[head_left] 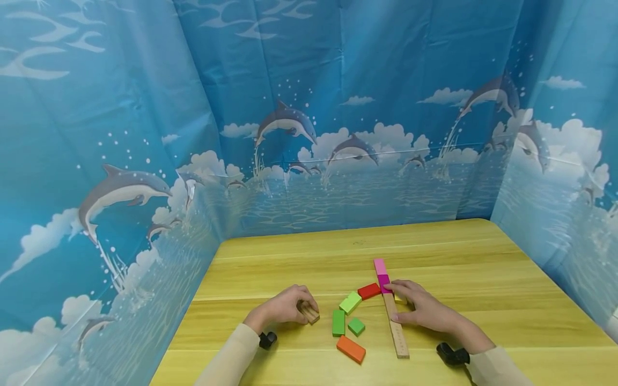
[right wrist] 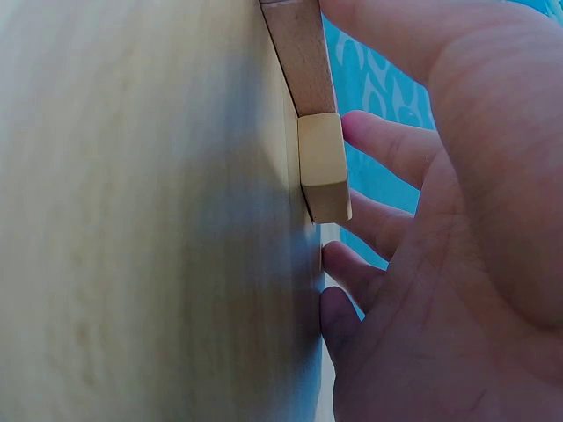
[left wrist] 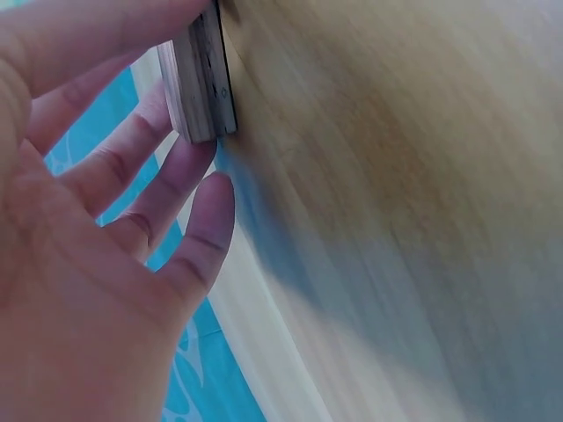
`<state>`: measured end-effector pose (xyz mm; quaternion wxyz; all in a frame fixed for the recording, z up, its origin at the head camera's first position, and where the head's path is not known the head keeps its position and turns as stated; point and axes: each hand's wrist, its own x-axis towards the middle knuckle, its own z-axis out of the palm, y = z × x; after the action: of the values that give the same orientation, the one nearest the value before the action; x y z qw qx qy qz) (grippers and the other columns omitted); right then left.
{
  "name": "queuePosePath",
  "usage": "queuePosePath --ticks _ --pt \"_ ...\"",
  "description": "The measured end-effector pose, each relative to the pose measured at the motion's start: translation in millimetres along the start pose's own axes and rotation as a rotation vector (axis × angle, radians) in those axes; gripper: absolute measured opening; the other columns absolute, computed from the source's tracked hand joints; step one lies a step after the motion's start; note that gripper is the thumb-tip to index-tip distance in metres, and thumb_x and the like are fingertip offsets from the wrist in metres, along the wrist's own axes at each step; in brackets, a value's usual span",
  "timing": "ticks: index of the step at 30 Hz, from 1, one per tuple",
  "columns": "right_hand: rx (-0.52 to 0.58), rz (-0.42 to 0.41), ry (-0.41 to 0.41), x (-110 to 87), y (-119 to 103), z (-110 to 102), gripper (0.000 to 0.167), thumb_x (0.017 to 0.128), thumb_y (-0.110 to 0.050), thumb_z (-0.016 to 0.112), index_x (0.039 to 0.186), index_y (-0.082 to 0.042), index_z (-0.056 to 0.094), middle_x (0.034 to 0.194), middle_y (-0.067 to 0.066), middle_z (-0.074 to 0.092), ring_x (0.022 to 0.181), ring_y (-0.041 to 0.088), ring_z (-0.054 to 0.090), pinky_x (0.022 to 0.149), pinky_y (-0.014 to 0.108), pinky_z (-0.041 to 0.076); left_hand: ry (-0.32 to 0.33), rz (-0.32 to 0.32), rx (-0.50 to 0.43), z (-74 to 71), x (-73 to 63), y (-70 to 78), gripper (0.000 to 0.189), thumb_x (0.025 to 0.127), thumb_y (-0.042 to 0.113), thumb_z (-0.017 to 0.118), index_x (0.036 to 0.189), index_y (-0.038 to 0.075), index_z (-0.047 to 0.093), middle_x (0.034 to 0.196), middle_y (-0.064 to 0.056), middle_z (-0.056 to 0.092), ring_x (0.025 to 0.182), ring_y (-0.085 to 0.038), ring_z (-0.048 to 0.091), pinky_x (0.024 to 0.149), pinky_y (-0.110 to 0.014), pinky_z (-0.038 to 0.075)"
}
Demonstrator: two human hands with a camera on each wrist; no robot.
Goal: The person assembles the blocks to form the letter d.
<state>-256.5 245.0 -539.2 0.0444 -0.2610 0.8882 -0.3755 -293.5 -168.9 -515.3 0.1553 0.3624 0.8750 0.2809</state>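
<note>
My left hand [head_left: 289, 306] grips small plain wooden blocks [head_left: 309, 312] at the left of the table. In the left wrist view these wooden blocks [left wrist: 198, 83] lie side by side between thumb and fingers, low over the tabletop. My right hand [head_left: 425, 308] rests along a straight row of blocks. One fingertip touches the magenta block [head_left: 384, 283], while the thumb lies by the plain wooden part [head_left: 397, 335] of the row. A pink block [head_left: 380, 266] forms the row's far end. The right wrist view shows loosely spread fingers beside a wooden block [right wrist: 324, 158].
Left of the row, a red block [head_left: 369, 291], a lime block [head_left: 350, 303] and a green block [head_left: 338, 323] curve towards me. A small green cube [head_left: 356, 326] and an orange block [head_left: 351, 349] lie nearby. Behind the wooden table [head_left: 289, 252] hangs a dolphin-print curtain [head_left: 299, 203].
</note>
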Motion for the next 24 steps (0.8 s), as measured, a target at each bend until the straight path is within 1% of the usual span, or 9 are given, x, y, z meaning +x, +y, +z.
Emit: queuePosePath --ticks 1,4,7,8,14,24 --pt "-0.014 -0.012 0.003 -0.1 1.2 0.4 0.073 0.091 -0.044 0.073 0.153 -0.016 0.045 0.152 0.023 0.035 0.137 0.048 0.031 0.099 0.072 0.034 0.002 -0.005 -0.003 0.0 0.2 0.2 0.031 0.084 0.007 0.082 0.112 0.022 0.075 0.11 0.007 0.06 0.1 -0.008 0.052 0.085 -0.026 0.049" --pt "-0.015 -0.018 0.01 0.1 3.6 1.4 0.073 0.092 -0.043 0.073 0.153 -0.017 0.045 0.152 0.022 0.036 0.137 0.047 0.032 0.099 0.071 0.035 0.01 -0.015 -0.009 0.0 0.5 0.4 0.03 0.085 0.011 0.082 0.112 0.022 0.075 0.107 0.009 0.06 0.098 -0.009 0.053 0.083 -0.026 0.049" --pt "-0.01 -0.015 0.01 0.9 4.7 1.8 0.073 0.091 -0.045 0.073 0.153 -0.017 0.045 0.152 0.021 0.036 0.138 0.046 0.032 0.099 0.071 0.035 0.02 -0.02 -0.008 0.5 0.6 0.1 0.029 0.086 0.013 0.082 0.112 0.022 0.075 0.105 0.01 0.06 0.095 -0.009 0.053 0.082 -0.026 0.049" --pt "0.006 -0.003 0.008 1.2 4.7 1.8 0.074 0.091 -0.046 0.073 0.153 -0.018 0.045 0.153 0.02 0.035 0.139 0.046 0.03 0.102 0.07 0.033 0.023 -0.022 -0.007 0.8 0.6 -0.1 0.029 0.086 0.013 0.082 0.112 0.022 0.075 0.104 0.01 0.06 0.094 -0.009 0.053 0.081 -0.026 0.049" --pt "-0.005 0.005 -0.004 1.0 4.4 2.5 0.075 0.091 -0.049 0.072 0.154 -0.018 0.044 0.153 0.02 0.035 0.14 0.046 0.03 0.102 0.069 0.034 0.042 -0.022 -0.005 2.2 0.5 -0.1 0.028 0.085 0.015 0.083 0.112 0.022 0.076 0.102 0.011 0.06 0.091 -0.007 0.054 0.08 -0.026 0.049" --pt "0.004 0.009 -0.004 0.6 2.3 2.5 0.076 0.091 -0.049 0.072 0.154 -0.018 0.044 0.155 0.021 0.033 0.14 0.046 0.028 0.103 0.069 0.033 0.053 -0.018 0.002 3.1 2.0 8.5 0.03 0.085 0.018 0.083 0.114 0.022 0.075 0.102 0.014 0.059 0.091 -0.004 0.055 0.081 -0.025 0.049"
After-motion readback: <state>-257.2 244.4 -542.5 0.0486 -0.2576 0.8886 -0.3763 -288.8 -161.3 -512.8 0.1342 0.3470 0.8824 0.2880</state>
